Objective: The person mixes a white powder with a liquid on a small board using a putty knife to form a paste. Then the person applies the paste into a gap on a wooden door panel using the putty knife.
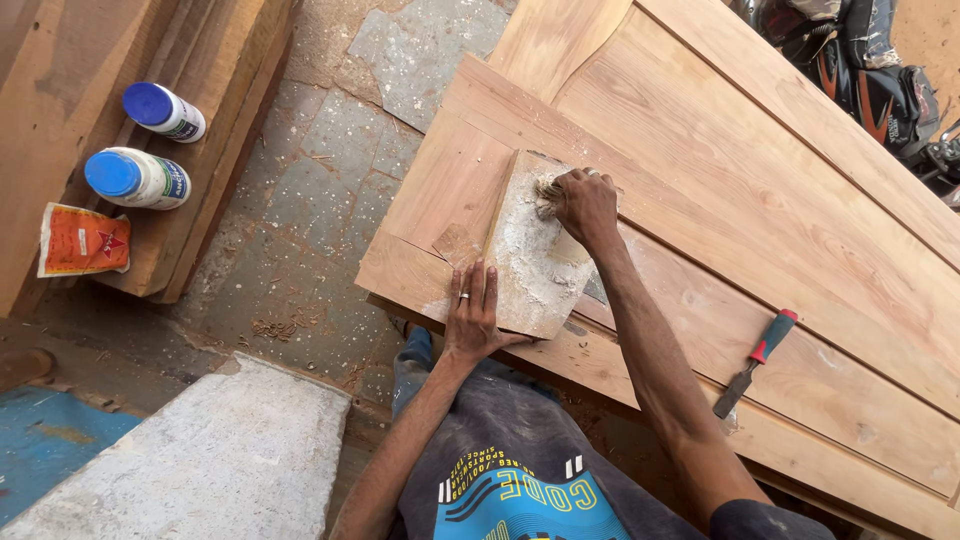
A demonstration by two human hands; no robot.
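Head view, looking down. A large pale-brown panelled wooden door (760, 200) lies flat and runs from the lower centre to the upper right. On its near corner rests a small flat wooden board coated with whitish paste and dust (535, 255), set at a slight angle to the door's rails.

Left hand (472, 315): palm down, fingers (478, 285) spread narrow and extended flat, pressing on the door's near edge and touching the lower left edge of the coated board. A ring shows on one finger. It holds nothing.

Right hand (585, 205): fingers curled tight around a small tan wad of fibrous material (547, 190), pressed against the upper end of the coated board. The wad is mostly hidden by the hand; its exact kind cannot be told.

A chisel with a red and grey handle (757, 362) lies on the door to the right of the right forearm, well apart from both hands.

To the left, on stacked timber planks (215, 90), lie two white plastic bottles with blue caps (145, 150) on their sides, and beside them an orange and white packet (83, 240). Between planks and door: stone paving (320, 190) with wood shavings. Lower left, a grey concrete slab (210, 460). Upper right, dark bags (860, 70).
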